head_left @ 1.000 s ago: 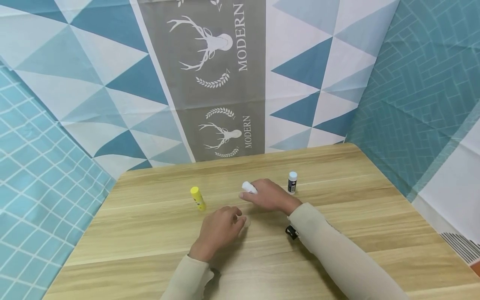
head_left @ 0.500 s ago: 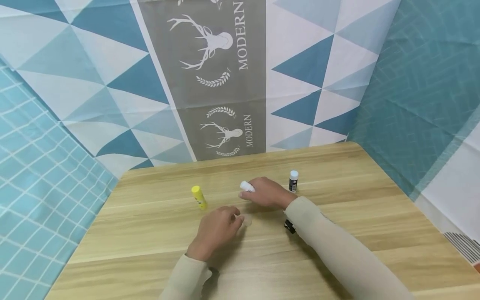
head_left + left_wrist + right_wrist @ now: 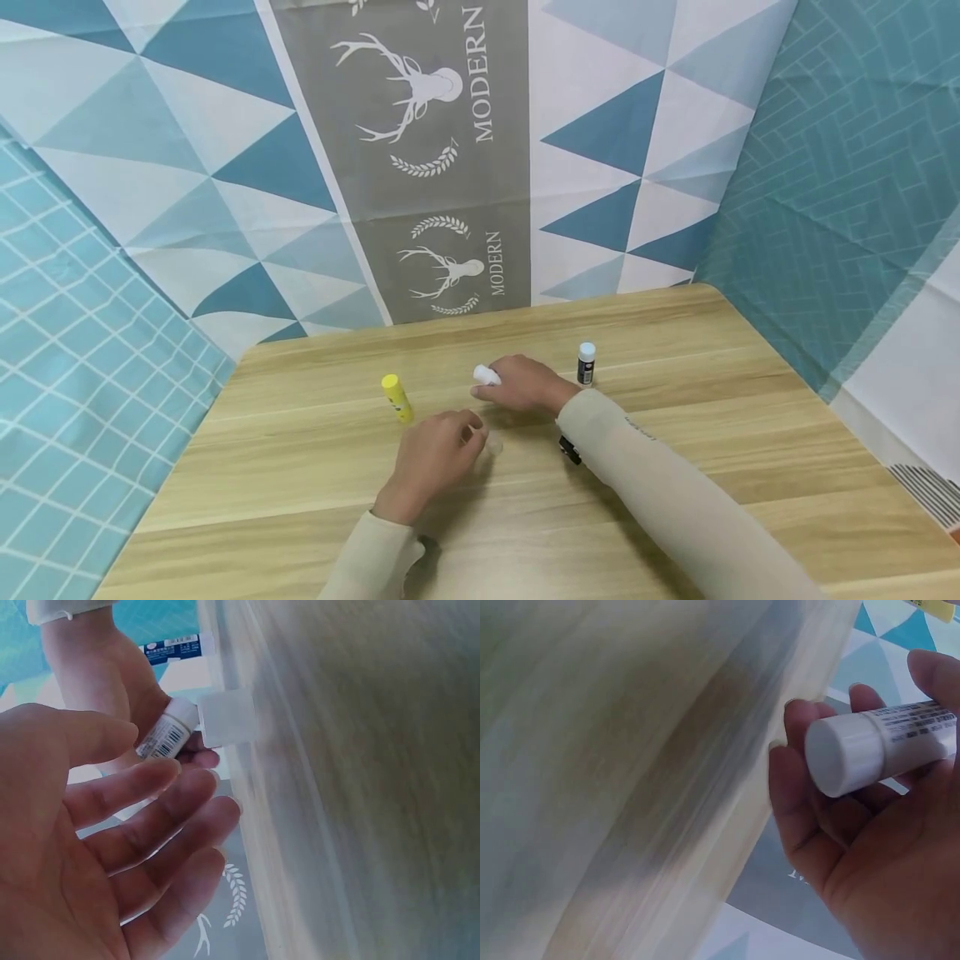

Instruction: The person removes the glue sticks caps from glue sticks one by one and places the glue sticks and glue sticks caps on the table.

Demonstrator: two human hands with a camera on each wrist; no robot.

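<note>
My right hand (image 3: 521, 383) grips a white glue stick (image 3: 487, 376) and keeps it tilted over the middle of the table. In the right wrist view, fingers curl round the white glue stick (image 3: 851, 754), its flat end facing the camera. My left hand (image 3: 437, 454) hovers lower left with loosely bent, spread fingers; the left wrist view shows nothing between them. Beside its fingertips lies a small clear piece (image 3: 493, 442). A pale, squarish translucent piece (image 3: 227, 718) shows in the left wrist view, overlapping the glue stick's end there.
A yellow glue stick (image 3: 397, 398) stands left of the hands on the wooden table (image 3: 300, 467). Behind the right wrist stands a dark-labelled glue stick (image 3: 586, 364) with a white cap. Patterned cloth (image 3: 450, 183) hangs behind the table's far edge.
My right hand has shifted slightly to the left with the white glue stick. The left hand stays nearly where it was, close to the clear piece.
</note>
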